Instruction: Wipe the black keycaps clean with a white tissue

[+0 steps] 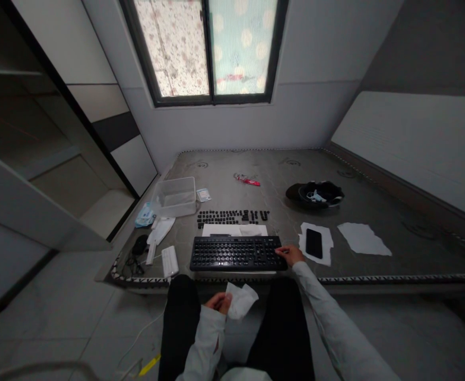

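A black keyboard [236, 253] lies across white paper on the mattress in front of me, and its key positions look bare. Above my lap, my left hand [218, 303] is closed on a crumpled white tissue [241, 301], which hangs out to the right of the fingers. The fingertips of my right hand [291, 254] are pinched together at the keyboard's right end, over the number keys. Whatever is between them is too small to make out. Behind the keyboard, loose black keycaps [220, 217] are laid out in rows.
Left stand a clear plastic box [175, 197], a white power strip [170, 261] and a dark cable [136, 259]. Right lie a phone [314, 244] on paper, another paper sheet [363, 239] and a black cap [320, 194]. A red item [249, 180] lies farther back.
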`<state>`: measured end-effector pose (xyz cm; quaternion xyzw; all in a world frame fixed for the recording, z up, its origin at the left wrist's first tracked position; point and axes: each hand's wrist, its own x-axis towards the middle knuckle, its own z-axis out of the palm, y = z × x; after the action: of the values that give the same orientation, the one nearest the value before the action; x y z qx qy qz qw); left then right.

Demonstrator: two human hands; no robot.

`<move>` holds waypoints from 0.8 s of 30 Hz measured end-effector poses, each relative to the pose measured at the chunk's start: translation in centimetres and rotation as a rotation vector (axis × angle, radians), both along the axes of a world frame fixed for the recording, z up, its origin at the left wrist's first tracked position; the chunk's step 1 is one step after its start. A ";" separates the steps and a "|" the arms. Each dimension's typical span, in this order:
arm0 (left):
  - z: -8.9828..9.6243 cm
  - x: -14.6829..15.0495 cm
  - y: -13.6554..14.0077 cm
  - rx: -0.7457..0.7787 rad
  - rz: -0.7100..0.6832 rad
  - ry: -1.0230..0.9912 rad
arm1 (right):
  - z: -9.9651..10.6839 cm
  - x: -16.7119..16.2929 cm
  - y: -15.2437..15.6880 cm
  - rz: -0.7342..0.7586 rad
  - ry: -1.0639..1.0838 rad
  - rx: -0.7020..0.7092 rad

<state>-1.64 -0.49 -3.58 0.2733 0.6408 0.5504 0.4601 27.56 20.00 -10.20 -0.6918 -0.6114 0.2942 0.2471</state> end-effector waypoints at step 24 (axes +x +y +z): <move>-0.3 0.0 0.3 0.028 0.000 -0.031 | -0.5 0.3 0.7 0.076 0.046 -0.002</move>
<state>-1.68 -0.17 -3.90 0.2713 0.6257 0.5635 0.4662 27.89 20.74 -10.66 -0.6614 -0.6311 0.3198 0.2493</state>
